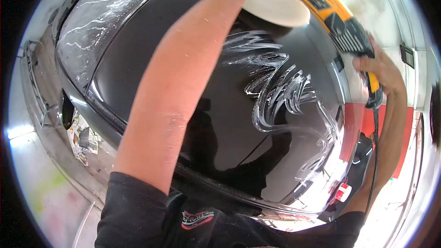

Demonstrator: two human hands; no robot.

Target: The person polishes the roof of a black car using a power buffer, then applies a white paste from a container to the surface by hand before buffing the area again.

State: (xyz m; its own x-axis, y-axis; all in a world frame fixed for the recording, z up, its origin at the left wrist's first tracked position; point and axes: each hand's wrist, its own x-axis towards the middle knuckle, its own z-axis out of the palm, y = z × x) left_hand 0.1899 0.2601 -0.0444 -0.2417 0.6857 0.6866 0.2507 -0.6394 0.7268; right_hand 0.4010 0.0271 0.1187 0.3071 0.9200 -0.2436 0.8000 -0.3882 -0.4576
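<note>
My right hand (386,70) is wrapped round the rear handle of a yellow and black polisher (317,0) at the upper right. The polisher's round white pad (282,9) is over the far part of a glossy black car hood (229,133). My left forearm (174,73) reaches across the hood toward the front of the polisher; that hand lies beyond the top edge. White streaks of polish (285,87) are smeared over the hood's middle and right. A black cord (375,133) hangs from the handle's end, past my right forearm.
Wet-looking clear sheeting covers the windshield (96,23) at upper left. A side mirror (67,109) sticks out at the left, with newspaper (82,140) on the floor below. A red panel (353,117) and a small red and white object (343,192) are at the right.
</note>
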